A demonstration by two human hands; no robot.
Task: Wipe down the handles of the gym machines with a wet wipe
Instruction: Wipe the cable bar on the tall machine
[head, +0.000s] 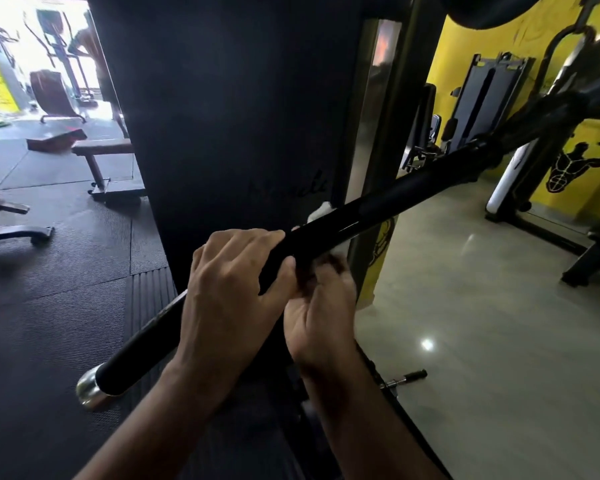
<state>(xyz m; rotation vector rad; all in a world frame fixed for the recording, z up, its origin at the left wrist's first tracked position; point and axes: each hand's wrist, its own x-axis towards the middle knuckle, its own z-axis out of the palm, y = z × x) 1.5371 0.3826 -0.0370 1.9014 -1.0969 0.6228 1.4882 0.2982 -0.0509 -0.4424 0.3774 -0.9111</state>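
A long black pull-down bar [388, 206] with a chrome end cap [90, 389] runs diagonally from lower left to upper right. My left hand [229, 289] grips the bar from above near its middle. My right hand [323, 306] is just under the bar beside the left hand, its fingers blurred and curled up around the bar. A white wet wipe [321, 211] shows behind the bar just above the hands; its lower part is hidden by the bar and the right hand's fingers.
The machine's black upright cover [229, 116] stands right behind the bar, with a chrome guide rod [371, 109]. Benches [101, 150] stand on the dark rubber mat at left. More black machines [551, 209] line the yellow wall at right on a tiled floor.
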